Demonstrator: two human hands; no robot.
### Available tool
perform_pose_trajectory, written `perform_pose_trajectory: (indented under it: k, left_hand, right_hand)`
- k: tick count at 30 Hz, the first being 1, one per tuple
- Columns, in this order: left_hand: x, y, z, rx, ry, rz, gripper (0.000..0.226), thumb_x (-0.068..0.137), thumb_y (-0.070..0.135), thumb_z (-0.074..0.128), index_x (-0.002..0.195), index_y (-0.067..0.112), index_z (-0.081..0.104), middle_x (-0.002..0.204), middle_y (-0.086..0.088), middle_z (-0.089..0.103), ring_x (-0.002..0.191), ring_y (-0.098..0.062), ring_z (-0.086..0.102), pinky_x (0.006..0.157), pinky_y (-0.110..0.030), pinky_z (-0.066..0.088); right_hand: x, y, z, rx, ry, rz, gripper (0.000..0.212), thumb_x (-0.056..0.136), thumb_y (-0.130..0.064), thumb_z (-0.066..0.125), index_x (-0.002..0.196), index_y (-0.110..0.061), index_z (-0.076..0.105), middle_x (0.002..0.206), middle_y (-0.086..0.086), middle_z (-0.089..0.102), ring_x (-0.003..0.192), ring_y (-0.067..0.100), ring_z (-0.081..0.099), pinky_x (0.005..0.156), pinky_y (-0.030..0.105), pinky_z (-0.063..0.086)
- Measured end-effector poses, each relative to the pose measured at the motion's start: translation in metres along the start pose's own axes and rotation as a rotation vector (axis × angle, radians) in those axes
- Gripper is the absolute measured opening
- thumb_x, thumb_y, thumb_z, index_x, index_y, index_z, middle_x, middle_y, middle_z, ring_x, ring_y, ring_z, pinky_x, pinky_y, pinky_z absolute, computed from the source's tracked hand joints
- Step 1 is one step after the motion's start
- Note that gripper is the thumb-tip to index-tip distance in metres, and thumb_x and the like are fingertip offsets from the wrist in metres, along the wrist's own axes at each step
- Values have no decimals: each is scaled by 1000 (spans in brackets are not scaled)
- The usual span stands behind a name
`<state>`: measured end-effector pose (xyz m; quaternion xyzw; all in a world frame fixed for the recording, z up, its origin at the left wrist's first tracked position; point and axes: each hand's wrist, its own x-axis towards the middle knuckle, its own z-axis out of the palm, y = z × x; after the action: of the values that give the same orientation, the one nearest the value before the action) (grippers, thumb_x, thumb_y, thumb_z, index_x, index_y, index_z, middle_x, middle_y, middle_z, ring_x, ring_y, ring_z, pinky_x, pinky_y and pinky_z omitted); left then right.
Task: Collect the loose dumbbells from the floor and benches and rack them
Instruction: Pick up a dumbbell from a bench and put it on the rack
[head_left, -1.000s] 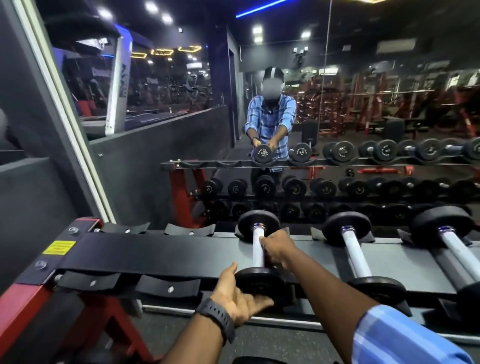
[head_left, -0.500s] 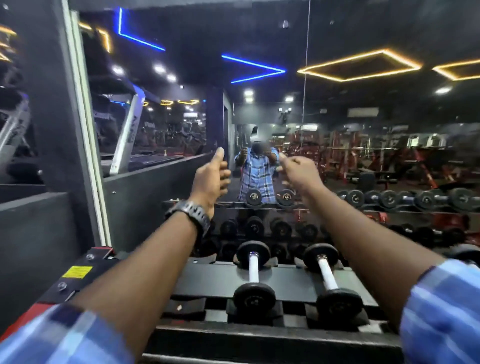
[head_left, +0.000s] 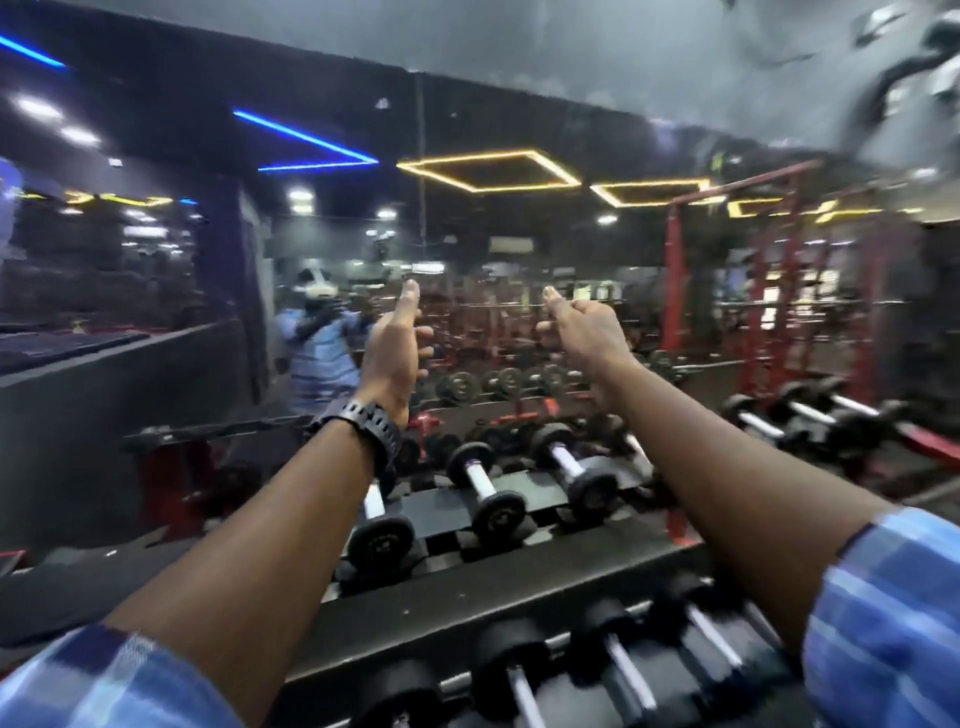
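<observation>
Both my arms are stretched out over the dumbbell rack. My left hand, with a black watch on its wrist, is raised in a fist with the thumb up and holds nothing. My right hand makes the same thumb-up fist and is also empty. Below them black dumbbells with white handles lie in the top shelf's cradles: one on the left, one in the middle and one on the right. More dumbbells rest on the lower shelf near me.
A wall mirror behind the rack reflects me and the gym. A red power rack stands at the right, with more dumbbells beside it. A grey wall closes the left side. The image is blurred.
A second ago both hands were on the left dumbbell in its cradle. They let go and rose into thumbs-up fists. Since then the view has swung right and tilted.
</observation>
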<state>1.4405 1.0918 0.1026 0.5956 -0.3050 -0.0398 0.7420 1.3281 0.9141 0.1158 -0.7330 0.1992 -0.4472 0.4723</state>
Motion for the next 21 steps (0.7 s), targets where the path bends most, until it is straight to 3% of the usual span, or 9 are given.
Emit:
perform_pose_trajectory:
  k: [4,7,10,12,15,19,21]
  left_hand:
    - [-42,13,93,-103,-235,21,81,83,77,41,133,16,59,123,-8,67,111,-24,64,94,-43,49]
    - [-94,28,180,-219,-497,36,91,77,82,41,145,22,51,134,-5,62,117,-24,61,85,-38,48]
    - [-169,48,274,-366,-731,-15,89,77,82,40,143,22,52,135,-4,62,119,-23,60,100,-48,45]
    - [-225,63,325,-430,-864,-42,88,79,80,38,143,22,52,133,-5,63,118,-24,60,101,-50,43]
    - [-314,91,380,-531,-1022,-75,77,89,74,35,142,21,53,131,-6,64,114,-22,61,91,-43,43]
    - [-425,129,427,-604,-1223,-101,56,98,65,34,122,22,62,117,-3,68,99,-19,65,74,-33,47]
    - [-470,143,442,-636,-1286,-103,49,99,61,34,114,25,63,111,-1,69,90,-14,65,64,-27,50]
  right_hand:
    - [-39,-2,-125,-77,208,25,43,90,-57,54,84,-17,67,93,8,77,92,29,73,93,54,55]
    - [-92,-5,-230,-144,376,51,40,89,-56,56,78,-19,65,87,6,76,78,23,68,82,51,58]
    - [-165,-13,-343,-235,578,88,40,89,-57,57,77,-19,63,82,4,72,72,21,62,69,42,51]
    - [-217,-21,-409,-292,709,117,41,89,-57,57,76,-19,62,79,4,71,67,19,60,63,36,48]
    - [-298,-45,-487,-341,892,161,41,89,-56,59,74,-18,60,81,6,72,66,24,62,61,37,50]
    - [-413,-87,-558,-486,1128,210,46,83,-61,53,76,-17,63,94,11,76,85,29,70,79,44,55]
    - [-469,-104,-578,-524,1202,219,42,86,-60,54,75,-19,60,91,12,74,75,26,67,67,38,52]
